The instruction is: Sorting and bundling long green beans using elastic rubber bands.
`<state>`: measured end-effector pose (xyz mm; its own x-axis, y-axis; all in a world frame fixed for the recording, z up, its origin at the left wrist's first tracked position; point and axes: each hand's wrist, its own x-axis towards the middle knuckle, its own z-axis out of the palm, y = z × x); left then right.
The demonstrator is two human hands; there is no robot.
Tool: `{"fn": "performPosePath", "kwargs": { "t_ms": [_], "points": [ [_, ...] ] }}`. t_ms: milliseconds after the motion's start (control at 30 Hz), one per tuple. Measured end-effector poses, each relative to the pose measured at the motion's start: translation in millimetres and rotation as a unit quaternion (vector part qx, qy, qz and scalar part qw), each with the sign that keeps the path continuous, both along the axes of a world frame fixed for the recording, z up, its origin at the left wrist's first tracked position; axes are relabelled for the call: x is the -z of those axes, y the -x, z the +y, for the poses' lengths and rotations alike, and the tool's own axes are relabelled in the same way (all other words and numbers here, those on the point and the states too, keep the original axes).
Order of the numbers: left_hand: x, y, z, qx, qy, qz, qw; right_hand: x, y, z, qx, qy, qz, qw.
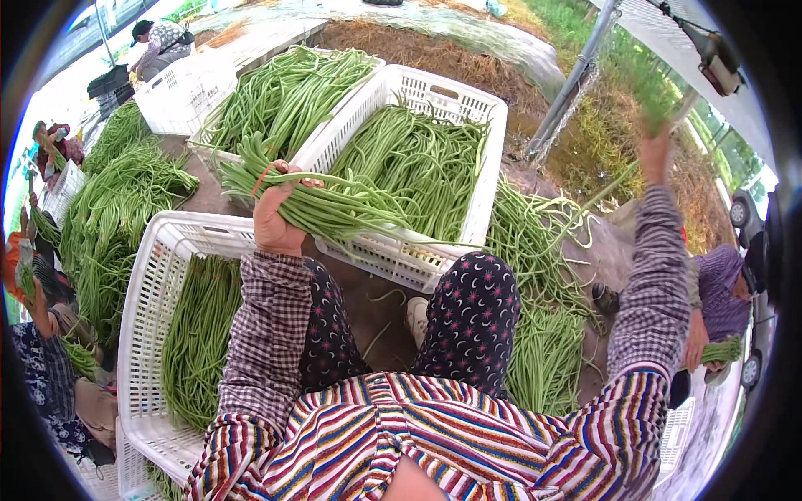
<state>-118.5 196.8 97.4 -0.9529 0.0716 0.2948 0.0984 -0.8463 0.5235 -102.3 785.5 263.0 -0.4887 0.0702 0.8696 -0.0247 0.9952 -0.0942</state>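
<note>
My left hand (pixel 280 216) is closed around a bundle of long green beans (pixel 338 203) with a red band near its gathered end; the loose ends reach over the rim of a white plastic crate (pixel 495 144). Beans (pixel 413 163) fill much of that crate. My right hand (pixel 655 150) is raised at the upper right, blurred, and a green blurred thing (pixel 655 103) shows at its top; whether it is gripped cannot be made out. At my left stands another white crate (pixel 141 300) with neatly laid long beans (pixel 203 332).
A further crate of beans (pixel 294 94) stands ahead. Bean heaps lie left (pixel 119 206) and right (pixel 545 351) on the ground. A metal pole (pixel 573 81) slants at upper right. A co-worker (pixel 723 294) sits at right, others at left; one (pixel 160 47) bends at upper left.
</note>
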Motion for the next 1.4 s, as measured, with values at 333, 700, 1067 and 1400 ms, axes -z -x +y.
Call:
{"fn": "performPosePath", "kwargs": {
  "t_ms": [333, 700, 1067, 1400],
  "points": [
    [-0.5, 3.5, 1.3, 0.116, -0.087, 0.090, 0.985, 138.7, 7.9, -297.4, -0.497, 0.181, -0.358, 0.770],
    [-16.8, -9.8, 1.2, 0.019, -0.058, 0.096, 0.994, 156.3, -14.4, -394.4, -0.520, 0.433, -0.451, 0.582],
    [-20.2, -23.0, 26.1, 0.018, 0.099, 0.136, 0.986, 128.2, -19.7, -402.1, -0.582, 0.513, -0.410, 0.479],
    [-5.7, -11.8, 17.7, -0.004, -0.060, -0.025, 0.998, 141.7, -11.0, -384.2, -0.547, 0.250, -0.360, 0.713]
  ]
}}
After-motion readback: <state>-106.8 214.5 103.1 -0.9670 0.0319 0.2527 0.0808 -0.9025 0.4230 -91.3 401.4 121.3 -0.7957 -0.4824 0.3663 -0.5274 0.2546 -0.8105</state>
